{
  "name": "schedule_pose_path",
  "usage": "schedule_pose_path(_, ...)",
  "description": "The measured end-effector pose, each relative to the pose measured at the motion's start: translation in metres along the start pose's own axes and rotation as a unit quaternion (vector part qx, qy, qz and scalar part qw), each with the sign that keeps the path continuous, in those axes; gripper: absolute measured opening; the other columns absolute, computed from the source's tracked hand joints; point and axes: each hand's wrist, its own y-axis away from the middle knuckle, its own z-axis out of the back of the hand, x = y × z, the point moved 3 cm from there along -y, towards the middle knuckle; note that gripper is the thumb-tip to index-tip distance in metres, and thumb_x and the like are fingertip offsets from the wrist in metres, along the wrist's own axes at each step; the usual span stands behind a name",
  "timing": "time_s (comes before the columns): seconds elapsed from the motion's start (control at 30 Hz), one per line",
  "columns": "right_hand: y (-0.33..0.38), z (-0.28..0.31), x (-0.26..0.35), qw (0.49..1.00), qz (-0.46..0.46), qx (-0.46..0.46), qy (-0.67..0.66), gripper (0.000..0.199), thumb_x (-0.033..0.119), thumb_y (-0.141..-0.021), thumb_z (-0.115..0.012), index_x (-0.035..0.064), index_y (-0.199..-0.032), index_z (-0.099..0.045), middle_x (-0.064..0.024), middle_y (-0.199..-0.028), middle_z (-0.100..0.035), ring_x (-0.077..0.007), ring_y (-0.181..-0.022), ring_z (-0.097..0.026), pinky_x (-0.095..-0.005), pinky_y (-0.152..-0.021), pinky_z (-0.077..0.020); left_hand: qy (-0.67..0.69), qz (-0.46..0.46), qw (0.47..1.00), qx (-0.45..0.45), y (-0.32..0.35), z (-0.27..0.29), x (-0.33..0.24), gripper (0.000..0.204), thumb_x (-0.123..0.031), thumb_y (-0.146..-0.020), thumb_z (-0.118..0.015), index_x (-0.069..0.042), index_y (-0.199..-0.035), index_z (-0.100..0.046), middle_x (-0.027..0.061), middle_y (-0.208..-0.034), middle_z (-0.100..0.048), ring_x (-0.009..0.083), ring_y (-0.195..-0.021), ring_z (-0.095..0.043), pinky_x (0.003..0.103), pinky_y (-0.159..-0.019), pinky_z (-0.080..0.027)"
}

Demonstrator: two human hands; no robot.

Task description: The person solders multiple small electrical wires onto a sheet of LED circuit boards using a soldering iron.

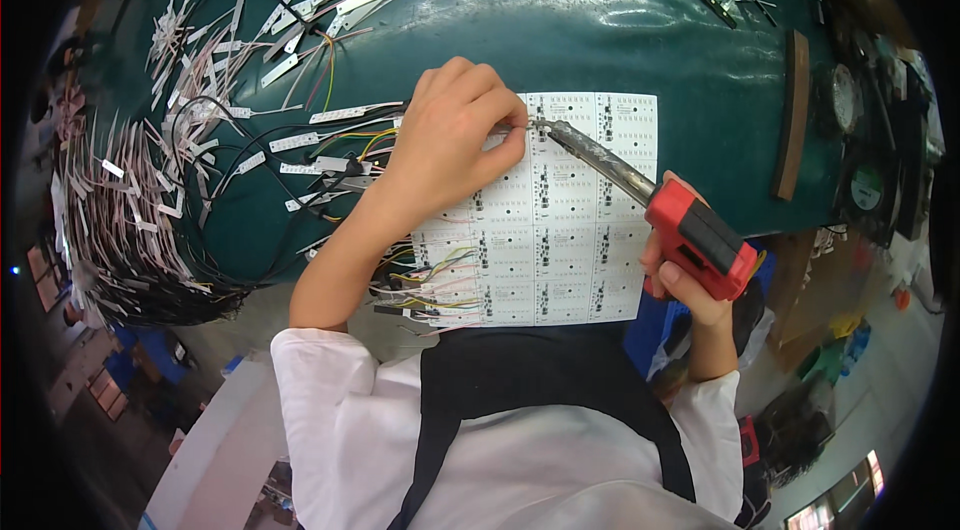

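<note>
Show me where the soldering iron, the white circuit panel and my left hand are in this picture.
soldering iron (697,237): head view, on its red handle.
white circuit panel (575,260): head view, on a bare middle part of the sheet.
left hand (450,135): head view, on the back of the hand.

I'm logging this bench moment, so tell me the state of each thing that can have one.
Left hand: pinched shut on a thin wire at the board.
Right hand: closed around the soldering iron's red grip.
Soldering iron: held slanted, tip at the wire end.
White circuit panel: flat on the green table.
Wired strips: loose, spread out at left.
</note>
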Motion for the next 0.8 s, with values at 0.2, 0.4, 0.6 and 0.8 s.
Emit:
schedule_pose_path(0.2,-0.002,-0.002,0.002,0.999,0.026,-0.001,0.030,0.062,0.004,-0.071,-0.063,-0.0106,-0.129,-0.046,-0.0107,-0.083,-0.067,-0.0155,-0.068,-0.065,-0.0254,-0.064,-0.0507,-0.011,0.001,1.000,-0.008,0.000,-0.002,-0.001,0.007,-0.008,-0.069,-0.065,-0.008,-0.073,-0.060,0.0021,-0.076,-0.053,0.0216,-0.081,-0.051,0.034,-0.074,-0.039)
schedule_pose_path(0.4,-0.002,-0.003,0.004,0.997,0.043,0.008,0.068,0.060,0.003,-0.071,-0.062,-0.0110,-0.128,-0.047,-0.0109,-0.081,-0.066,-0.0160,-0.066,-0.065,-0.0256,-0.063,-0.0508,-0.017,0.007,1.000,-0.008,-0.001,-0.003,-0.001,0.007,-0.009,-0.068,-0.064,-0.009,-0.072,-0.059,0.0022,-0.075,-0.053,0.0215,-0.080,-0.051,0.034,-0.074,-0.039)
schedule_pose_path(0.6,0.001,-0.001,0.001,0.998,0.055,0.007,0.015,0.065,0.003,-0.071,-0.062,-0.0103,-0.132,-0.043,-0.0113,-0.085,-0.066,-0.0154,-0.068,-0.065,-0.0255,-0.062,-0.0505,-0.014,0.007,1.000,-0.008,-0.001,-0.003,-0.001,0.007,-0.009,-0.068,-0.065,-0.009,-0.072,-0.059,0.0025,-0.074,-0.052,0.0218,-0.079,-0.051,0.034,-0.073,-0.039)
schedule_pose_path(0.8,0.000,0.021,-0.001,0.974,0.160,-0.082,-0.138,0.084,0.019,-0.069,-0.064,-0.0119,-0.138,-0.027,-0.0122,-0.079,-0.059,-0.0206,-0.068,-0.058,-0.0380,-0.078,-0.0526,-0.020,-0.015,0.999,-0.034,-0.001,-0.004,0.001,0.009,-0.007,-0.067,-0.066,-0.010,-0.072,-0.058,0.0018,-0.072,-0.051,0.0214,-0.073,-0.050,0.033,-0.067,-0.037)
